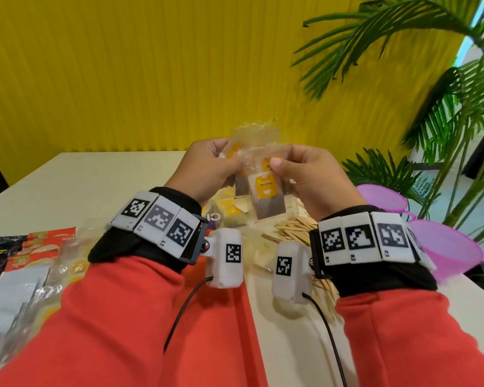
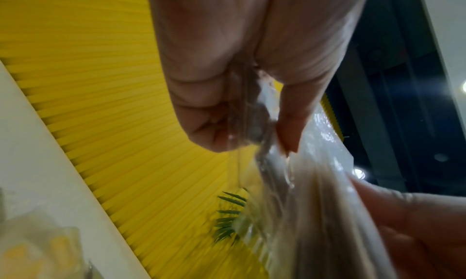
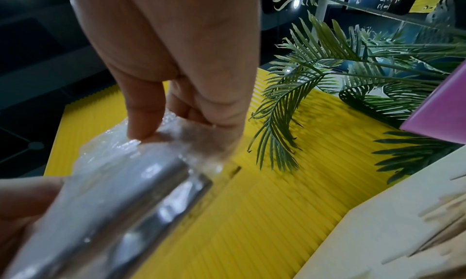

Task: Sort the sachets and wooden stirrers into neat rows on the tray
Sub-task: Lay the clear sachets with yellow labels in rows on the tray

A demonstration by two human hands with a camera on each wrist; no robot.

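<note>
Both hands are raised above the table point(image 1: 81, 174), pinching a clear plastic packet point(image 1: 256, 141) of yellow-labelled sachets point(image 1: 266, 188) between them. The left hand point(image 1: 207, 166) has its grip pressed on the packet's left edge, and the right hand point(image 1: 310, 177) pinches its right side between thumb and fingers. Loose wooden stirrers point(image 1: 294, 230) lie heaped on the table beneath, with more sachets point(image 1: 229, 209) just beside them.

Two purple bowls point(image 1: 442, 247) sit beside a palm plant point(image 1: 430, 93), before a yellow wall point(image 1: 123, 74).
</note>
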